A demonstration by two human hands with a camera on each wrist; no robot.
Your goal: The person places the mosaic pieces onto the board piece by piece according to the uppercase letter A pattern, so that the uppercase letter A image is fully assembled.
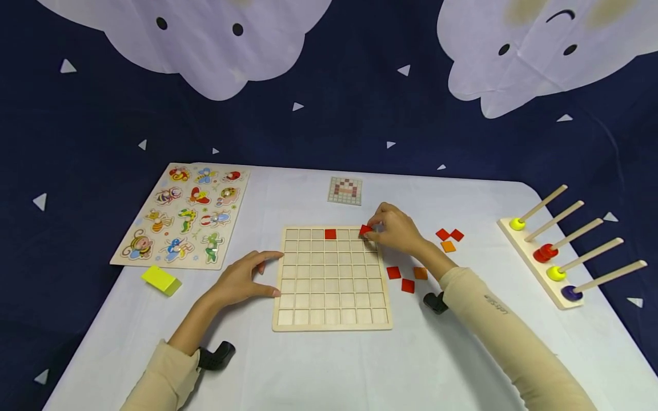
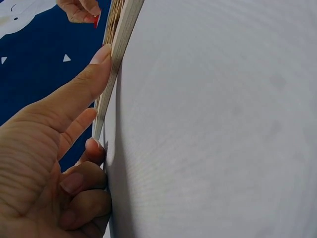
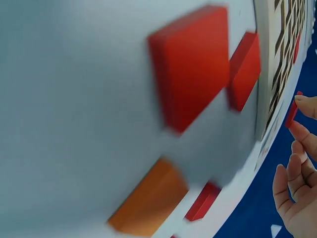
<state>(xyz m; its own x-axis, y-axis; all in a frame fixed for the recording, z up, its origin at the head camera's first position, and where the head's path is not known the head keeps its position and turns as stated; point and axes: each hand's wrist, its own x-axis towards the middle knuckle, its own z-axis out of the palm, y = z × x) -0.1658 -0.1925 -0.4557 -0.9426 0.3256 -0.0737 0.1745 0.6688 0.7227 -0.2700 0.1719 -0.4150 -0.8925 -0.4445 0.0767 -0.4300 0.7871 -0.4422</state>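
A wooden grid board [image 1: 333,327] lies flat on the table, divided into rows of square cells. One red tile [image 1: 330,234] sits in its top row. Between thumb and fingers, my right hand [image 1: 394,229] pinches another red square tile [image 1: 365,230] over the board's top right corner; the right wrist view shows this held tile [image 3: 293,110] on edge. My left hand [image 1: 241,281] touches the board's left edge with thumb and index finger spread apart. In the left wrist view the thumb [image 2: 81,84] lies against the board's side [image 2: 119,54], the lower fingers bent loosely.
Loose red tiles [image 1: 408,286] and orange tiles [image 1: 448,246] lie right of the board. Behind it is a small pattern card [image 1: 345,190]. An insect puzzle board [image 1: 180,220] and yellow block [image 1: 161,280] are left; a peg stacker [image 1: 540,262] stands right.
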